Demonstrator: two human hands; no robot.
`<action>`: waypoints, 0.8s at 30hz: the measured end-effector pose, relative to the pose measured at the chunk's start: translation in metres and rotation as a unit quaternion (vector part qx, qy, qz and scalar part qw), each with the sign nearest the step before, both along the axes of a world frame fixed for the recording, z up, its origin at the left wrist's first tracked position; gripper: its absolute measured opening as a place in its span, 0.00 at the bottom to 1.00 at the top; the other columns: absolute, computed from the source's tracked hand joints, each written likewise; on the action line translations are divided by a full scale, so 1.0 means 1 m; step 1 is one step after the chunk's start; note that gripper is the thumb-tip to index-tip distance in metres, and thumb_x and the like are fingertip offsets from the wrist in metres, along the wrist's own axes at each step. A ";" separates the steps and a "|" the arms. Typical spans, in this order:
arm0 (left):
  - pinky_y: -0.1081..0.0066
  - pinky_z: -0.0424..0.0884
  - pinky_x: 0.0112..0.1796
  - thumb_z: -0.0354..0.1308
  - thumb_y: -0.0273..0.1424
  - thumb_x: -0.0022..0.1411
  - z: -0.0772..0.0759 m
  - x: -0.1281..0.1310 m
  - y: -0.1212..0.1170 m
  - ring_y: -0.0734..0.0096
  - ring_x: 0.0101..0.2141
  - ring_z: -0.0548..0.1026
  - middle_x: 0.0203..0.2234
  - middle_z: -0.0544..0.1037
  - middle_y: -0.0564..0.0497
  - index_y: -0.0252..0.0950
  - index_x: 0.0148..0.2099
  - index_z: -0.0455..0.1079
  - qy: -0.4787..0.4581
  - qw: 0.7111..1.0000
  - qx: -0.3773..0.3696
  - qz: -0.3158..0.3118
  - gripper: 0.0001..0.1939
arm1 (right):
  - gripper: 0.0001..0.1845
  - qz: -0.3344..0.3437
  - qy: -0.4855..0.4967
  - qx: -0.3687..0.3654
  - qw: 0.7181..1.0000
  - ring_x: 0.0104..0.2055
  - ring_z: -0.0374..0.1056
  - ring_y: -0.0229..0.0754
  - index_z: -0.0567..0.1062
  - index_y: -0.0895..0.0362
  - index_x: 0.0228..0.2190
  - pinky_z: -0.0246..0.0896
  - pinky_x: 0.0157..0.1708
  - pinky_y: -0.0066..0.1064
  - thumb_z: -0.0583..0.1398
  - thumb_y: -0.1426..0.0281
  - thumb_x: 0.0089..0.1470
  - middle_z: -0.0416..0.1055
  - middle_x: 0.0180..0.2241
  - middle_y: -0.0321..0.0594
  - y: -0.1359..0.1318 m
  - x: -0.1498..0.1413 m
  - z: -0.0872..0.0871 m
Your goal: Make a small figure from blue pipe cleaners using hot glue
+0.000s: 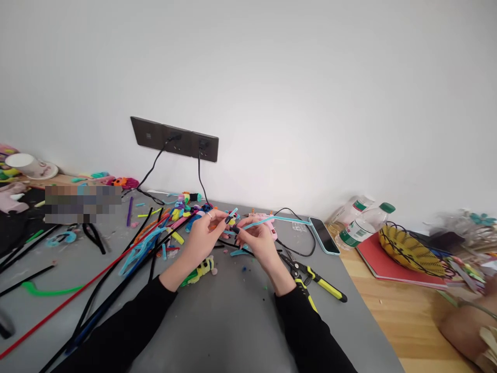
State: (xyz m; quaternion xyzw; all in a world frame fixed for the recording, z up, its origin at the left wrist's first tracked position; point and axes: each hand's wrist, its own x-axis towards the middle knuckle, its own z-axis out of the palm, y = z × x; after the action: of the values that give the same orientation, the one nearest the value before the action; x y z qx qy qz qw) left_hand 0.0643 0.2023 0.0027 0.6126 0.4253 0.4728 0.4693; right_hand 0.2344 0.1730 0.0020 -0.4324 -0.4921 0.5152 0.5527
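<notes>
As the two hands meet at the frame's centre, the blue stem (292,219) lies between their fingertips, its long end running right toward the phone (325,235). The left hand (207,228) closes thumb and forefinger near a short blue tip that pokes up above them; the right hand (255,238) pinches the stem just beside. Something dark at the fingertips is too small to tell, as is whether the blue is all one piece. The step in hand looks like bending or twisting the stem; the next move probably calls for a steady left pinch while the right fingers turn the long end, clear of the pink tool (271,226). Right of centre, pliers (328,289) lie on the grey table (233,331); loose stems (143,246) spread across the left.
</notes>
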 end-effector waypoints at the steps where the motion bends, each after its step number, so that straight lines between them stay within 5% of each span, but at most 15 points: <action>1: 0.62 0.81 0.33 0.61 0.52 0.58 -0.001 0.000 -0.002 0.58 0.34 0.82 0.36 0.81 0.46 0.37 0.43 0.72 -0.004 1.000 -0.003 0.003 0.24 | 0.24 0.012 0.004 -0.003 1.000 0.22 0.70 0.37 0.76 0.53 0.30 0.70 0.24 0.29 0.76 0.51 0.41 0.74 0.23 0.31 -0.002 -0.001 0.000; 5: 0.63 0.80 0.32 0.61 0.52 0.60 -0.002 -0.005 -0.008 0.64 0.29 0.79 0.36 0.79 0.47 0.38 0.43 0.70 -0.002 1.000 -0.014 0.010 0.22 | 0.23 0.035 0.024 -0.015 0.999 0.25 0.71 0.38 0.79 0.53 0.29 0.74 0.29 0.33 0.77 0.51 0.40 0.75 0.25 0.33 -0.006 -0.006 -0.002; 10: 0.66 0.77 0.28 0.64 0.49 0.56 0.000 -0.009 -0.009 0.68 0.24 0.75 0.30 0.75 0.52 0.38 0.39 0.68 0.001 1.000 -0.019 0.004 0.20 | 0.23 -0.042 0.029 -0.013 0.999 0.28 0.72 0.41 0.80 0.54 0.30 0.75 0.34 0.37 0.76 0.50 0.42 0.77 0.27 0.37 -0.004 -0.004 -0.007; 24: 0.69 0.73 0.27 0.59 0.42 0.58 -0.006 -0.008 -0.010 0.69 0.24 0.74 0.25 0.76 0.53 0.40 0.33 0.65 0.077 0.988 -0.028 -0.133 0.12 | 0.20 -0.093 0.042 0.044 0.994 0.28 0.70 0.40 0.78 0.54 0.29 0.72 0.32 0.35 0.75 0.54 0.43 0.75 0.27 0.35 0.003 0.004 -0.014</action>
State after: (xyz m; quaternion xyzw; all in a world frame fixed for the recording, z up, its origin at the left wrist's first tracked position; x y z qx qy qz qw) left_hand 0.0567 0.1923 -0.0029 0.6849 0.3878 0.3451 0.5112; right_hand 0.2384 0.1764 -0.0116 -0.4298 -0.4483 0.4566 0.6371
